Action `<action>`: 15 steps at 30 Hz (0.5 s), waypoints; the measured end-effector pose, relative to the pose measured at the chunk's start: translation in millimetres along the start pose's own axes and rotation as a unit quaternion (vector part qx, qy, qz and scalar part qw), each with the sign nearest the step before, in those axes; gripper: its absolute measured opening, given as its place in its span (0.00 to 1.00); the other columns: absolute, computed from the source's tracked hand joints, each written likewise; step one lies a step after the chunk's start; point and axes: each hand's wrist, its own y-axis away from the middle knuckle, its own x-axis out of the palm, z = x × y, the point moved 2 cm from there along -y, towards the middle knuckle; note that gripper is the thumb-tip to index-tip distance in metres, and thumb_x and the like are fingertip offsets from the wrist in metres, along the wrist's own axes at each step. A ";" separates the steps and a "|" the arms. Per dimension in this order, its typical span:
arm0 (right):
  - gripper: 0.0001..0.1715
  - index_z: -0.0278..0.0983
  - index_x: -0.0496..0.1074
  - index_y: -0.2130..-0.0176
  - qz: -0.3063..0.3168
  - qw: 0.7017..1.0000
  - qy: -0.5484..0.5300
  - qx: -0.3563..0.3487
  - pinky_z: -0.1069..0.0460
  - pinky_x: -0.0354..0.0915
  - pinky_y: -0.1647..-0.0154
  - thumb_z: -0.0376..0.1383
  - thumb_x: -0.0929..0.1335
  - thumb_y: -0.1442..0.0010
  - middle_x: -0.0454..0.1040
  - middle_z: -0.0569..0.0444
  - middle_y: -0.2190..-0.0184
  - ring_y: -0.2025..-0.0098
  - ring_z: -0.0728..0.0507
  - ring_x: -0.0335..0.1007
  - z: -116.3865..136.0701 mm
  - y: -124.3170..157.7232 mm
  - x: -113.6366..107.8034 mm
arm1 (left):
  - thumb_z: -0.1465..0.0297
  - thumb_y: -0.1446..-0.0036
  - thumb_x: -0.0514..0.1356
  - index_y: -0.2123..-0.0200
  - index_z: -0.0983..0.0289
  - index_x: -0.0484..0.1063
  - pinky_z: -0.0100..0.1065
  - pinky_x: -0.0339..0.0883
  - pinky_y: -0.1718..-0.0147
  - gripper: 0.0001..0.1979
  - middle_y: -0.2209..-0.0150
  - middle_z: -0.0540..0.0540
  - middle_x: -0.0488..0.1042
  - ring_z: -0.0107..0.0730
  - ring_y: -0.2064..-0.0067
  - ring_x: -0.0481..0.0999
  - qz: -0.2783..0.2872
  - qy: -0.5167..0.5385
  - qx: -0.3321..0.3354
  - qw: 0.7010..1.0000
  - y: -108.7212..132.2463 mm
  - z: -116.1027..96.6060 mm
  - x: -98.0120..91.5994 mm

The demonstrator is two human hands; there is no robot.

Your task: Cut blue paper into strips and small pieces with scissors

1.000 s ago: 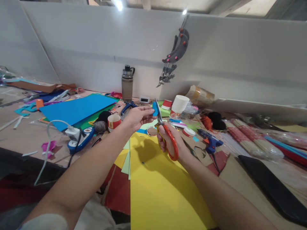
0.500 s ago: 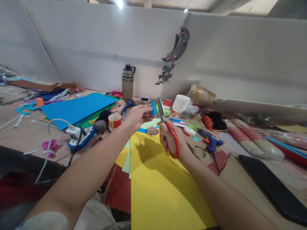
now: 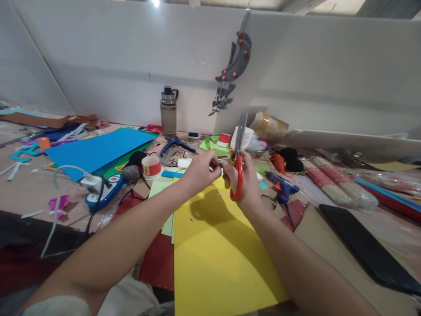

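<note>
My right hand (image 3: 247, 177) grips a pair of scissors (image 3: 241, 136) by the red and yellow handles, blades pointing up. Its thumb and forefinger come close to my left hand (image 3: 203, 172), whose fingers are curled in a pinch. A thin pale edge shows between the two hands, too small to name. Below them lies a large yellow sheet of card (image 3: 223, 254) with a tiny blue scrap (image 3: 191, 220) on it. Left of my left hand is a blue paper strip (image 3: 172, 174).
A red and white paper cup (image 3: 151, 167), a blue power strip (image 3: 104, 193) and blue card (image 3: 101, 151) are to the left. Behind stands a water bottle (image 3: 169, 114). To the right are a glue gun (image 3: 283, 188), packs of sticks (image 3: 338, 182) and a black phone-like slab (image 3: 365, 245).
My hands have come together, and the scissors have swung more upright. The small blue paper piece that stuck out of my left fingers no longer shows. The paper ring on the table is out of sight.
</note>
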 end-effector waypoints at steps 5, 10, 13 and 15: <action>0.24 0.43 0.61 0.57 -0.009 1.000 -0.003 0.002 0.56 0.54 0.84 0.44 0.72 0.50 0.58 0.65 0.78 0.82 0.52 0.56 -0.6 -9.2 -10.9 | 0.67 0.48 0.63 0.69 0.65 0.67 0.27 0.63 0.75 0.08 0.72 0.51 0.72 0.23 0.73 0.70 0.085 0.179 -0.086 0.976 -1.3 3.8 1.9; 0.25 0.45 0.60 0.56 0.019 0.999 -0.027 0.002 0.56 0.56 0.81 0.46 0.72 0.49 0.60 0.63 0.75 0.80 0.52 0.57 -1.1 -12.4 -9.1 | 0.73 0.54 0.68 0.65 0.67 0.69 0.28 0.68 0.73 0.13 0.72 0.51 0.72 0.23 0.73 0.73 0.053 0.347 -0.186 0.918 -6.6 15.3 -1.5; 0.23 0.46 0.60 0.54 0.036 0.999 0.001 -0.004 0.56 0.57 0.79 0.51 0.68 0.45 0.60 0.62 0.72 0.78 0.52 0.56 -6.0 -9.7 -5.6 | 0.77 0.54 0.67 0.66 0.69 0.70 0.29 0.71 0.70 0.11 0.71 0.52 0.73 0.23 0.73 0.74 -0.016 0.421 -0.219 0.880 -10.4 19.8 -6.3; 0.23 0.45 0.60 0.54 0.076 0.996 0.040 -0.003 0.55 0.58 0.78 0.53 0.66 0.43 0.61 0.61 0.72 0.77 0.51 0.56 -10.5 -5.8 -2.8 | 0.79 0.53 0.66 0.67 0.69 0.70 0.29 0.73 0.69 0.09 0.71 0.52 0.73 0.23 0.73 0.74 -0.054 0.451 -0.224 0.862 -13.0 20.9 -10.7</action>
